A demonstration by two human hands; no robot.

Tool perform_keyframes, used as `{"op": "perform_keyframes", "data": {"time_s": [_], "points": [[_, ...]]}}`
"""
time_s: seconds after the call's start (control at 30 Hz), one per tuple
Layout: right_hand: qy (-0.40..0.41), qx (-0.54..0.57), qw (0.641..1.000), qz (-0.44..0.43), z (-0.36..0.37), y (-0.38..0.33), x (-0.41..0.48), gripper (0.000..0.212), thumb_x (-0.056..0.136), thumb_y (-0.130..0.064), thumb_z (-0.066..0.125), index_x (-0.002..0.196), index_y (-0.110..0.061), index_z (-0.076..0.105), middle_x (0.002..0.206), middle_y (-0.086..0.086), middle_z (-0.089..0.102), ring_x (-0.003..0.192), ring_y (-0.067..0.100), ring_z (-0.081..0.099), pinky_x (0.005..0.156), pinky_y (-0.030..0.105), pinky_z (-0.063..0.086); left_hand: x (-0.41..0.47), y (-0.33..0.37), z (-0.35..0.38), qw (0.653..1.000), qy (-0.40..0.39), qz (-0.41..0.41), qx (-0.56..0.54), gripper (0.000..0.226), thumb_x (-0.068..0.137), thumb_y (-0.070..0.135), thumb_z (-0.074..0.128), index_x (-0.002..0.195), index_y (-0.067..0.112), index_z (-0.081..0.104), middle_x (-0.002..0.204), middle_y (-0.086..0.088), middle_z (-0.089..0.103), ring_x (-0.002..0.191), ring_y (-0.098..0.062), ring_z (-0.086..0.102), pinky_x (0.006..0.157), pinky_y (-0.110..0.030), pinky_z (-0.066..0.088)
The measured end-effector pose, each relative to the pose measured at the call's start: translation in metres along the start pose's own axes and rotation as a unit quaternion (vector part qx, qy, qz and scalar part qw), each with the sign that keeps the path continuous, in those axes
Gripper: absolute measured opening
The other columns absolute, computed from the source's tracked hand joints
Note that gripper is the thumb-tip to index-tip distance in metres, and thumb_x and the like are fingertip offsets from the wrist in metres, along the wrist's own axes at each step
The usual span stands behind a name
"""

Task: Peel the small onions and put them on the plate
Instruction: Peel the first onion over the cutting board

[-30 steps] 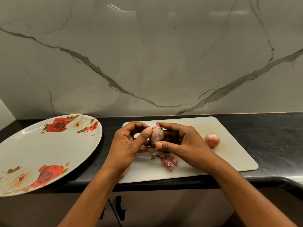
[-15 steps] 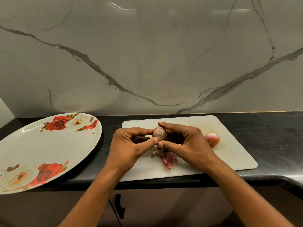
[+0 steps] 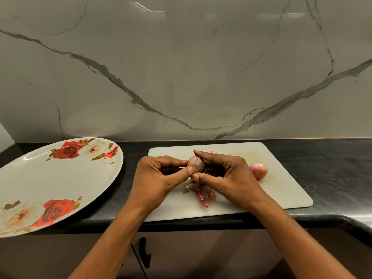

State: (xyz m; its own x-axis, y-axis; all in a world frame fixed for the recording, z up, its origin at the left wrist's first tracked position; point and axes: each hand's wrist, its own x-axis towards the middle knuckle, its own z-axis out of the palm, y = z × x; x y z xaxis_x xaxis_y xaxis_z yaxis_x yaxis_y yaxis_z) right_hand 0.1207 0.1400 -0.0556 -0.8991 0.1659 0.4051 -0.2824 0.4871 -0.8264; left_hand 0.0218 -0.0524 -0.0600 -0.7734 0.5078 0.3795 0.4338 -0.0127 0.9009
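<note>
A small brownish-pink onion (image 3: 195,164) is held above the white cutting board (image 3: 285,190) between both hands. My left hand (image 3: 159,178) pinches its left side with thumb and forefinger. My right hand (image 3: 225,176) curls over its top and right side, thumb under it. A second small onion (image 3: 258,170) lies on the board just right of my right hand. Loose pink peel (image 3: 203,194) lies on the board below the hands. The large white plate (image 3: 46,178) with red roses sits to the left, holding no onions.
The board and plate rest on a black counter (image 3: 332,164) whose front edge curves at the right. A marble wall stands behind. Cabinet doors with a dark handle (image 3: 144,252) are below the counter.
The hands and onion have dropped slightly toward the board. The onion has turned in my fingers, so its pink tip no longer sticks up, and my left thumb has slid along its lower side.
</note>
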Motion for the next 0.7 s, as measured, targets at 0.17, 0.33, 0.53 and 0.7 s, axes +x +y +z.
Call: {"op": "perform_keyframes", "data": {"time_s": [0.17,0.33,0.53,0.7], "points": [[-0.004,0.008,1.000,0.000,-0.0011,0.0012,0.0006,0.058,0.082,-0.022,0.085,0.137,-0.027,0.066,0.116,-0.011,0.076,0.108,0.008,0.074,0.091,0.016,0.056,0.0023,-0.0028,-0.0004,1.000,-0.008,-0.003,0.016,0.017,0.084,0.013,0.086,0.101,0.013,0.085,0.093,0.003,0.082,0.090,-0.018,0.079,0.080,-0.032,0.065],[-0.005,0.028,1.000,0.008,-0.0021,0.0025,0.0010,0.058,0.082,-0.019,0.086,0.136,-0.026,0.067,0.119,-0.009,0.077,0.111,0.005,0.073,0.095,0.020,0.057,0.0080,-0.0050,-0.0003,1.000,0.012,-0.003,0.019,0.010,0.087,0.006,0.083,0.095,0.011,0.085,0.087,0.003,0.082,0.084,-0.015,0.079,0.076,-0.027,0.064],[-0.006,0.022,1.000,0.011,-0.0028,0.0078,0.0012,0.060,0.082,-0.024,0.085,0.139,-0.024,0.066,0.121,-0.008,0.076,0.111,0.007,0.073,0.095,0.025,0.059,0.0062,-0.0033,0.0017,1.000,-0.002,-0.018,0.001,0.011,0.086,0.017,0.084,0.096,0.014,0.085,0.090,0.003,0.082,0.088,-0.017,0.079,0.079,-0.030,0.065],[-0.005,0.019,1.000,0.016,-0.0033,0.0104,0.0026,0.059,0.083,-0.021,0.086,0.139,-0.025,0.066,0.122,-0.008,0.076,0.113,0.005,0.072,0.097,0.029,0.060,0.0049,-0.0041,0.0006,1.000,-0.008,-0.028,0.008,0.017,0.083,0.016,0.087,0.099,0.016,0.085,0.093,0.005,0.082,0.091,-0.016,0.079,0.081,-0.031,0.065]]}}
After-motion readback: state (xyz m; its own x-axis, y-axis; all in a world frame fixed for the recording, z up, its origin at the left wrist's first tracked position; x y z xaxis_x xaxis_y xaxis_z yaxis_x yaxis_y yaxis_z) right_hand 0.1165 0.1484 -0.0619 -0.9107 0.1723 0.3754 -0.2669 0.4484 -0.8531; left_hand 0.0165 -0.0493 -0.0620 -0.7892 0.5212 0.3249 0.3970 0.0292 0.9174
